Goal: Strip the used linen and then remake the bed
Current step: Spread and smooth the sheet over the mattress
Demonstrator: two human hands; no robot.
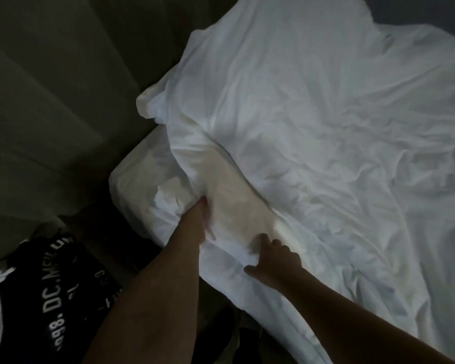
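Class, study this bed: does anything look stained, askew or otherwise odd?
Yes. A yellowish patch shows on the white linen between the left hand and right hand; in the dim light I cannot tell stain from show-through. The linen lies rumpled.

My left arm reaches forward, bare to the elbow, and my left hand (204, 219) disappears past the knuckles into white fabric, so I cannot tell how its fingers lie. My right arm comes in from the lower right. My right hand (276, 261) lies palm down, fingers curled and pressing, thumb stretched out to the left.
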